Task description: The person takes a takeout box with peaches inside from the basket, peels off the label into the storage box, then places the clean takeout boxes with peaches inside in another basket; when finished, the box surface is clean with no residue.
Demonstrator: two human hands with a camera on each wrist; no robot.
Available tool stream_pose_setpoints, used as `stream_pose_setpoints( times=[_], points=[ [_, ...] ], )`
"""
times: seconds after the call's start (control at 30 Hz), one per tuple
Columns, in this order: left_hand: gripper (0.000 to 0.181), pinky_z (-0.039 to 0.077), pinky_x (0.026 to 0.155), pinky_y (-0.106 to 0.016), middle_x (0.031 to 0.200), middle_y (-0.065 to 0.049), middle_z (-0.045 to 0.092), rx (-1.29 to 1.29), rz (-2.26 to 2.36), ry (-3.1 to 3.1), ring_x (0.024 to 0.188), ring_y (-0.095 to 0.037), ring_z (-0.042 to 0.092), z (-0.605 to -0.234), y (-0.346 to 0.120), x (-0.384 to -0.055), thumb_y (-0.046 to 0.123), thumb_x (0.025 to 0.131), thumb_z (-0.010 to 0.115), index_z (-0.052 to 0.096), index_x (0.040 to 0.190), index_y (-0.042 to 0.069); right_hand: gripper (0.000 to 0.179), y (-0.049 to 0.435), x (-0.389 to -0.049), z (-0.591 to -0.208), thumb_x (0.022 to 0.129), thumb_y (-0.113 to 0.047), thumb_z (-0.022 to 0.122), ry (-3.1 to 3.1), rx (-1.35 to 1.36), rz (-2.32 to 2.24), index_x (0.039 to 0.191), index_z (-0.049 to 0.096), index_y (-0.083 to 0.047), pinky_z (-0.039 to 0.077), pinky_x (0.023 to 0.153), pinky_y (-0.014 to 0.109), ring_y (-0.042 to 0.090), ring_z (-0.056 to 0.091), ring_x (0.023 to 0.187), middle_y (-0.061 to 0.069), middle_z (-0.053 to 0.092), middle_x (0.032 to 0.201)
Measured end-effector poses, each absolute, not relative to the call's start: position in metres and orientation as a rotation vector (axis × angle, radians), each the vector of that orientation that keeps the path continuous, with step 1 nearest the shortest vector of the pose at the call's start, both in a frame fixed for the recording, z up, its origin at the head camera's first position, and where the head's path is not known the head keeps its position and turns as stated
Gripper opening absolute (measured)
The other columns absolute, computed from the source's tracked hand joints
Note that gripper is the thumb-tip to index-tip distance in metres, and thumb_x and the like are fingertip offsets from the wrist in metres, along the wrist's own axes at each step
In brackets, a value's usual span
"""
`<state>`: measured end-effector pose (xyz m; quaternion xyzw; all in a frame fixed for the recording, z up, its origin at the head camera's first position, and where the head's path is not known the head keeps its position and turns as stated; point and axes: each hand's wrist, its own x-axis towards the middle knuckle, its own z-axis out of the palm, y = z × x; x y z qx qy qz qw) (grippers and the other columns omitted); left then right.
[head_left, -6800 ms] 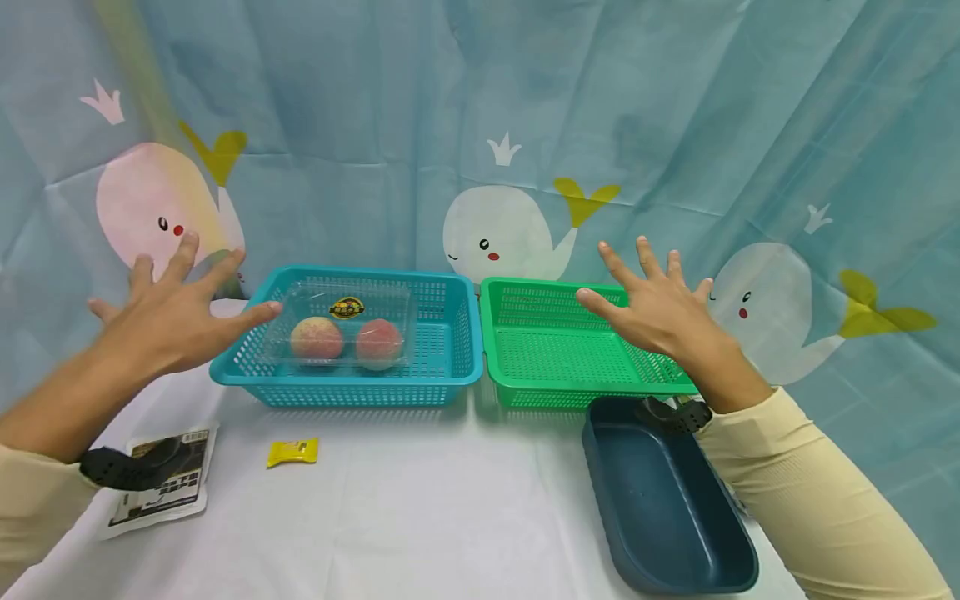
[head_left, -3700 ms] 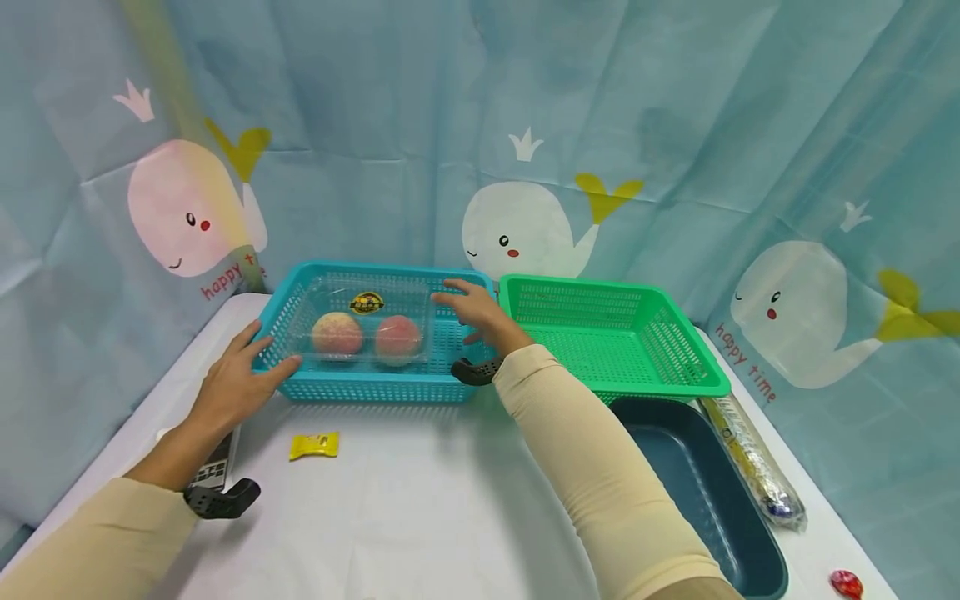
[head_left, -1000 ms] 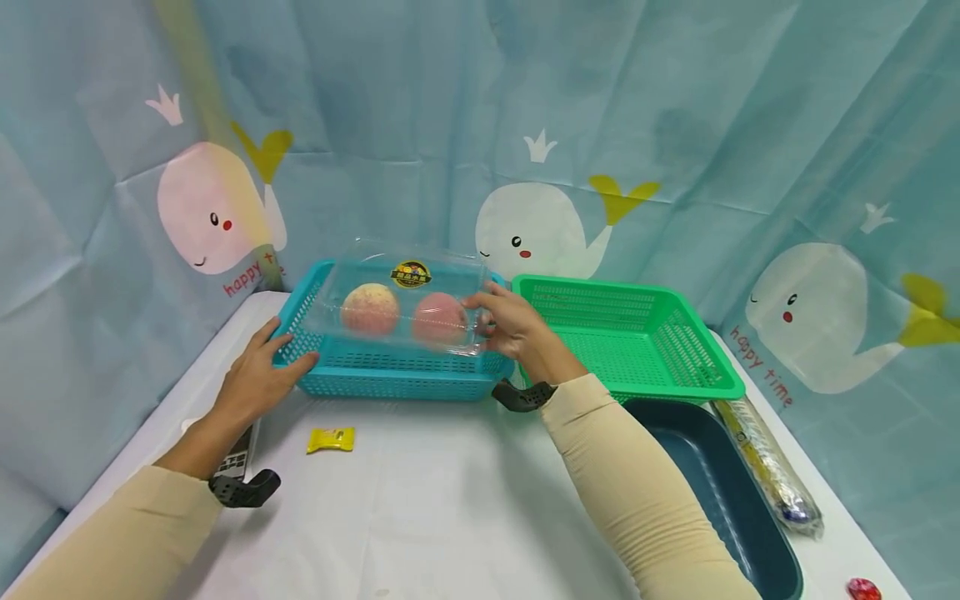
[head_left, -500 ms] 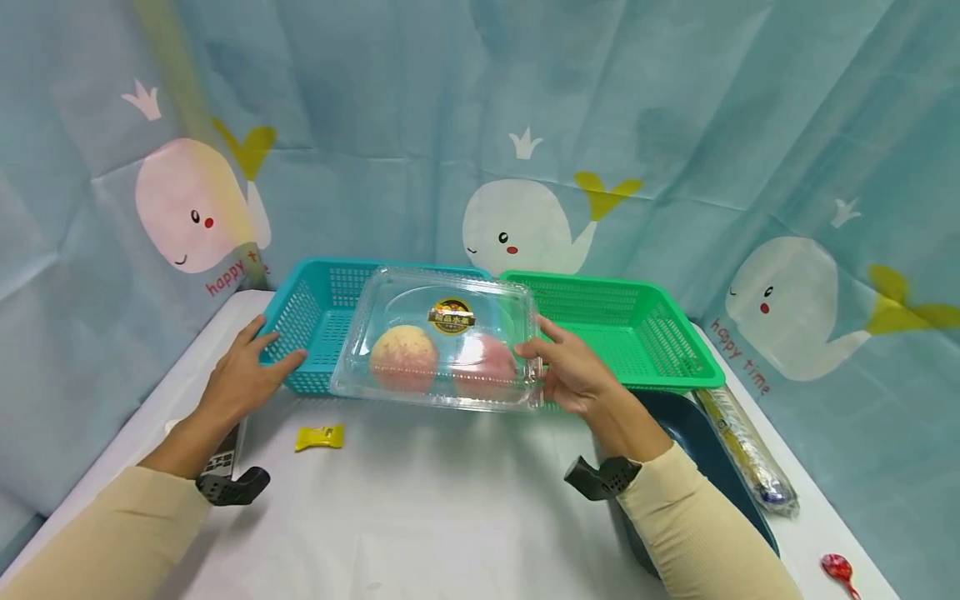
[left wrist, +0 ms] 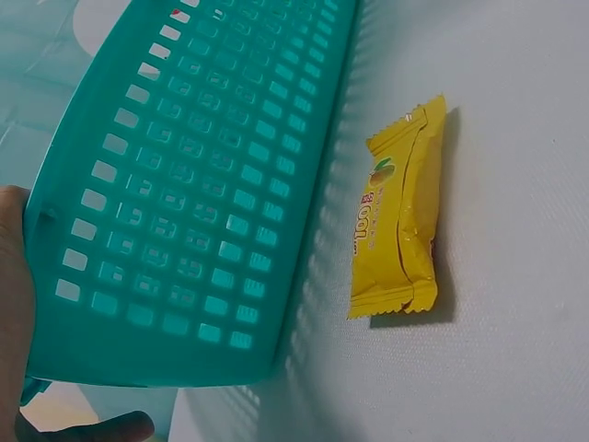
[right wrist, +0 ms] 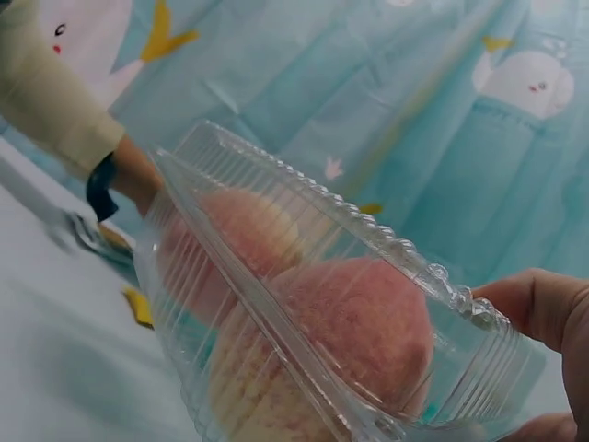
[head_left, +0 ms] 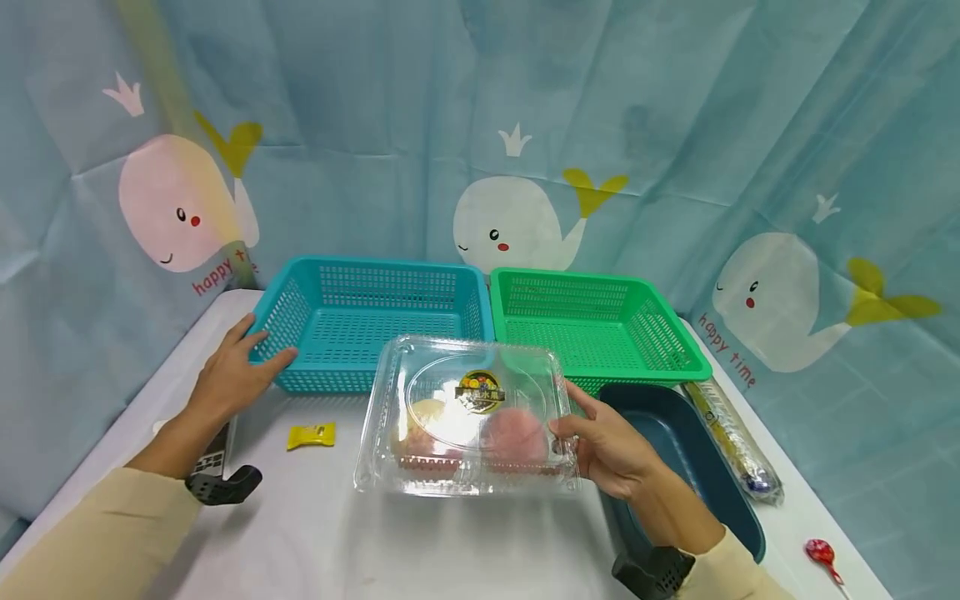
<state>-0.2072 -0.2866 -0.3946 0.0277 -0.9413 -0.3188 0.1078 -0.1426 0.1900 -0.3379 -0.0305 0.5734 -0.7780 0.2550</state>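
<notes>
A clear plastic fruit box (head_left: 465, 433) with a round label hangs over the white table in front of the baskets, tilted so its lid faces me. Peaches (head_left: 516, 435) show through it, and the right wrist view gives a close side look at the box (right wrist: 304, 313). My right hand (head_left: 618, 450) grips its right end, thumb on top; the fingers underneath are partly hidden. At the left end of the blue basket (head_left: 390, 383), my left hand (head_left: 234, 375) rests on the rim, thumb stretched toward the front corner. A yellow wrapped snack (left wrist: 400, 221) lies near that basket.
Beside the blue basket stands a green basket (head_left: 592, 333). A dark blue tray (head_left: 697, 450) lies partly behind my right forearm. Further right are a long clear-wrapped package (head_left: 735, 442) and a red lollipop (head_left: 820, 551). A printed packet (head_left: 215, 454) is half hidden by my left wrist.
My right hand reached into the blue basket, took hold of the fruit box, lifted it out and brought it toward me and rightward. My left hand came down onto the basket rim and stays there.
</notes>
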Motion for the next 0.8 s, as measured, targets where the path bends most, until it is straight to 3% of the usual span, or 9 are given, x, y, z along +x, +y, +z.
stream_pose_setpoints(
  times=[0.27,0.63,0.8],
  points=[
    [0.082,0.024,0.093,-0.074,0.158,-0.021,0.002,0.069,-0.944,-2.757,0.136,-0.054,0.012,-0.392,-0.286,-0.210,0.052,0.096,0.050,0.030,0.143,-0.012,0.092,0.198,-0.138,-0.358,0.085,0.004,0.059,1.508,-0.073,-2.090,0.156,0.005,-0.018,0.053,0.076,0.045,0.022,0.064,0.085,0.011,0.060,0.107],
    [0.085,0.023,0.090,-0.076,0.157,-0.023,-0.002,0.074,-0.953,-2.797,0.134,-0.057,0.010,-0.391,-0.287,-0.209,0.055,0.095,0.049,0.029,0.144,-0.012,0.097,0.201,-0.144,-0.382,0.082,0.005,0.061,1.509,-0.018,-2.053,0.156,0.001,-0.015,0.054,0.072,0.039,0.020,0.064,0.080,0.011,0.062,0.105],
    [0.085,0.023,0.089,-0.077,0.154,-0.030,0.001,0.076,-0.934,-2.813,0.133,-0.059,0.010,-0.385,-0.284,-0.207,0.054,0.095,0.049,0.026,0.145,-0.011,0.096,0.201,-0.145,-0.388,0.084,0.002,0.062,1.583,0.052,-2.011,0.156,0.002,-0.016,0.054,0.073,0.043,0.022,0.064,0.080,0.014,0.059,0.105]
  ],
)
